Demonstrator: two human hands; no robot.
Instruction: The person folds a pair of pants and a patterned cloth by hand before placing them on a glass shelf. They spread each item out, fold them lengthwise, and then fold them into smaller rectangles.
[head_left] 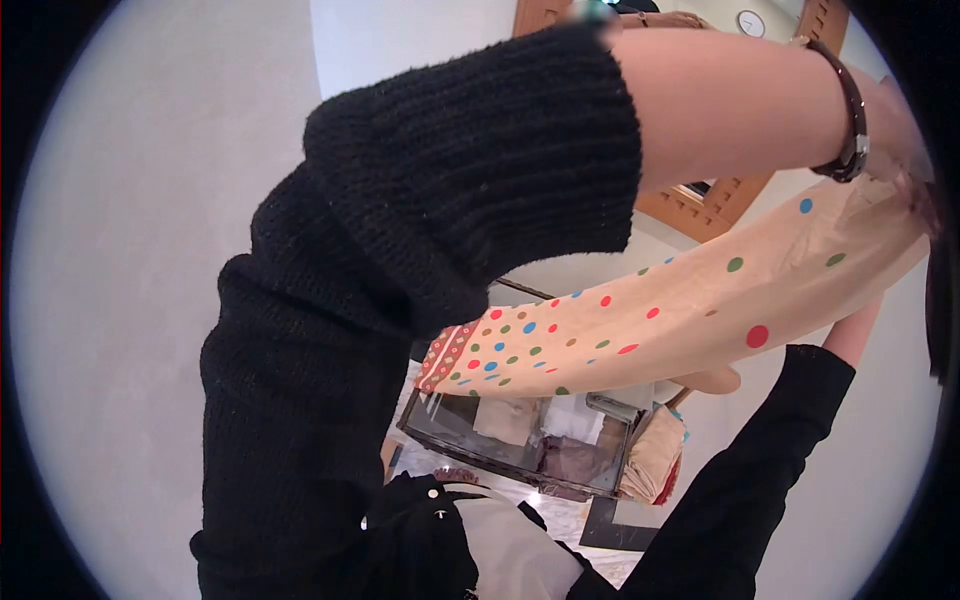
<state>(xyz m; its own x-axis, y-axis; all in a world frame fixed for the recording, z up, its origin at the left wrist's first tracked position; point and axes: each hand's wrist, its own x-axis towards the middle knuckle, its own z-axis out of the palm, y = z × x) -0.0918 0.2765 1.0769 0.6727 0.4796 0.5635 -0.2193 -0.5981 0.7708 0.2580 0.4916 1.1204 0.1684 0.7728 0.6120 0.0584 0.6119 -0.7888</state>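
Observation:
A long peach cloth (690, 300) with coloured dots and a red patterned border stretches from the right edge down to the middle of the view. My left hand (898, 150), past a dark strap on the wrist, is at the gathered upper end of the cloth, its fingers closed on it and partly shadowed. From the lower right my right forearm rises in a black sleeve and passes behind the cloth. The cloth hides my right hand, so its hold cannot be seen. A dark strip (938, 300) hangs beside the cloth's upper end at the right edge.
Below the cloth stands a dark-framed glass table (480, 455) with folded fabrics visible through the glass. More folded cloths (652, 455) are piled at its right end. A wooden-framed mirror (715, 205) reflecting a round clock is on the wall behind my left arm.

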